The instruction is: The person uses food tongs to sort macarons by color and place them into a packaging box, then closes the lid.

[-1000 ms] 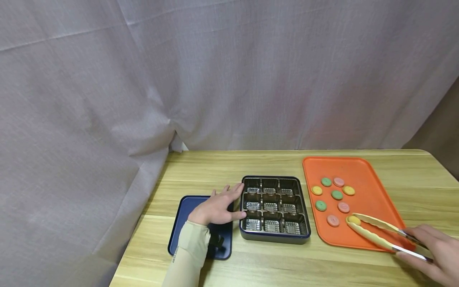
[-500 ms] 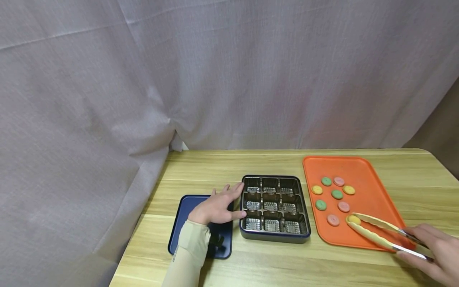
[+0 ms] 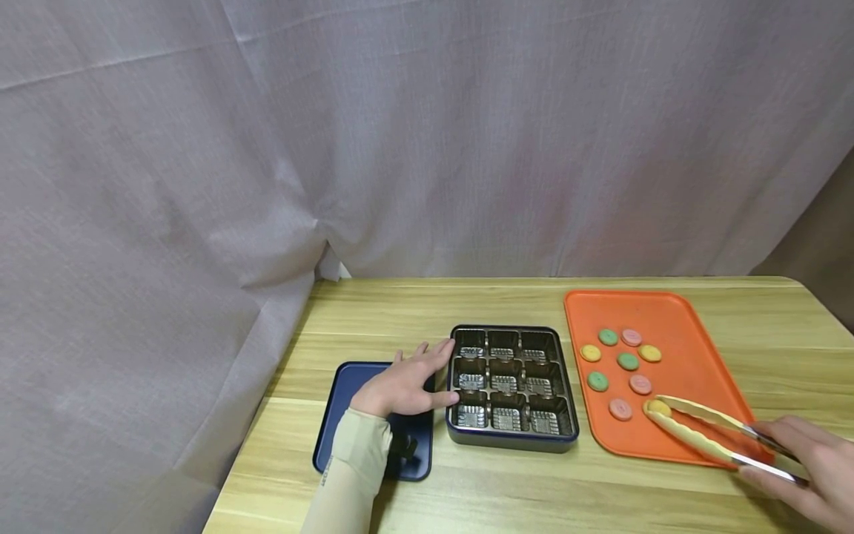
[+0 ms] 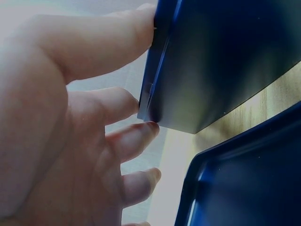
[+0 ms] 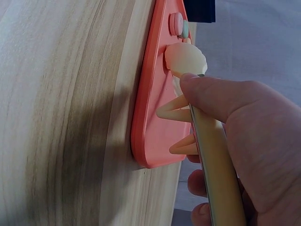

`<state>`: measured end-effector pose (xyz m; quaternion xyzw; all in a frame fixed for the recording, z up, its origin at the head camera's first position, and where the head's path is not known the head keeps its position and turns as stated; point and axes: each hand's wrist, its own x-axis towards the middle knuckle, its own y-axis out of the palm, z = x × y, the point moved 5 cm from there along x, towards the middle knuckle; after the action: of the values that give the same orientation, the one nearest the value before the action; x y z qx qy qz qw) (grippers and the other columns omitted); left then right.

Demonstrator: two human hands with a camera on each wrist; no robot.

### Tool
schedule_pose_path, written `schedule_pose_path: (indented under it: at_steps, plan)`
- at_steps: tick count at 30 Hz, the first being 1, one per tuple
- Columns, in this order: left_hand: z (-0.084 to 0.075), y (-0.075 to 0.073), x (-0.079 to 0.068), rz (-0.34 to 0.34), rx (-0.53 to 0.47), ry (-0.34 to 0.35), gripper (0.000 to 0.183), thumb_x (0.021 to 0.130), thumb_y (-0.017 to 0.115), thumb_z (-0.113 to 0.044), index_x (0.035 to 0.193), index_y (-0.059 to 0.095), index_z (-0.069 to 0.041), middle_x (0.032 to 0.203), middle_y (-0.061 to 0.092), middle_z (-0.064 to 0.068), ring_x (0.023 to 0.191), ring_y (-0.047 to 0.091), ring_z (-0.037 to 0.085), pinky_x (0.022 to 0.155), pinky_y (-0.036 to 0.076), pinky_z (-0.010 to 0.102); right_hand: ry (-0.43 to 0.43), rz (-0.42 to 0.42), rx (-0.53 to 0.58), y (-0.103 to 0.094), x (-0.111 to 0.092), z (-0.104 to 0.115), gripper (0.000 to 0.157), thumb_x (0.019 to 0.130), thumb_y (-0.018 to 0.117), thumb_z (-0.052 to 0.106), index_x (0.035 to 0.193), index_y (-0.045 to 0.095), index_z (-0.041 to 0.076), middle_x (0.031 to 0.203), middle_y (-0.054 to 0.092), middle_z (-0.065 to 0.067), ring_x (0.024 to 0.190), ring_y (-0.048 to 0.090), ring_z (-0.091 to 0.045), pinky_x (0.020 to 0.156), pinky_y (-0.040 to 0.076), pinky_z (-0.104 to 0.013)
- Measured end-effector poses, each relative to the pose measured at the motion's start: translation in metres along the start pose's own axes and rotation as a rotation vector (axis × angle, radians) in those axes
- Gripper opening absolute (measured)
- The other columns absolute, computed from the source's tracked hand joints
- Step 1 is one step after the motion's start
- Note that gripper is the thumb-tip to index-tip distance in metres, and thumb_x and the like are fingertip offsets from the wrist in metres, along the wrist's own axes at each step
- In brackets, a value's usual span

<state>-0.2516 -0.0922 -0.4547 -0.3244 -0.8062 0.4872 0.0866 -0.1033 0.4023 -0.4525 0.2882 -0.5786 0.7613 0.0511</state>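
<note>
My left hand (image 3: 407, 384) reaches along the left side of a dark blue box (image 3: 510, 440), with its thumb and a fingertip at the rim. In the left wrist view, its fingers (image 4: 136, 141) are spread, and the thumb touches the box wall. Inside the box sits a black insert split into several square compartments, all empty. My right hand (image 3: 810, 467) grips a pair of tongs (image 3: 694, 442) with cream scalloped tips and metal handles. Between those tips lies a yellow macaron (image 3: 659, 409), low over the orange tray (image 3: 667, 315).
Several green, pink and yellow macarons lie about the tray, among them a pink macaron (image 3: 620, 409) close to the tong tips. A dark blue lid (image 3: 342, 415) lies on the wooden table (image 3: 520, 497), partly under my left arm. Behind the table hangs a grey curtain (image 3: 434, 148).
</note>
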Motion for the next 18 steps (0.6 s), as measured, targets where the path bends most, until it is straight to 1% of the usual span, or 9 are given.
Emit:
schedule_pose_path:
  at_steps: [5, 12, 18]
  plan:
    - [0.0002, -0.0003, -0.0001, -0.001, -0.003, -0.001, 0.095, 0.099, 0.065, -0.057, 0.171, 0.013, -0.020, 0.176, 0.019, 0.002, 0.161, 0.012, 0.040, 0.126, 0.008, 0.069, -0.005, -0.003, 0.010, -0.0006, 0.0002, 0.0017, 0.067, 0.054, 0.102, 0.036, 0.099, 0.073, -0.005, 0.087, 0.068, -0.006, 0.070, 0.048, 0.014, 0.049, 0.036, -0.009]
    - [0.0006, -0.0004, -0.0002, -0.003, -0.003, -0.001, 0.095, 0.099, 0.065, -0.057, 0.171, 0.013, -0.020, 0.176, 0.018, 0.002, 0.161, 0.012, 0.040, 0.126, 0.008, 0.069, 0.004, 0.001, 0.020, 0.0000, -0.0001, 0.0011, 0.065, 0.056, 0.102, 0.035, 0.099, 0.073, -0.005, 0.088, 0.068, -0.007, 0.070, 0.046, 0.014, 0.048, 0.034, -0.009]
    - [0.0002, -0.0005, -0.0003, -0.003, -0.001, -0.001, 0.095, 0.099, 0.065, -0.056, 0.171, 0.014, -0.020, 0.176, 0.019, 0.002, 0.161, 0.013, 0.039, 0.126, 0.008, 0.069, -0.006, -0.005, 0.036, -0.0003, 0.0002, 0.0023, 0.065, 0.057, 0.102, 0.033, 0.099, 0.073, -0.006, 0.087, 0.067, -0.008, 0.069, 0.044, 0.014, 0.046, 0.034, -0.010]
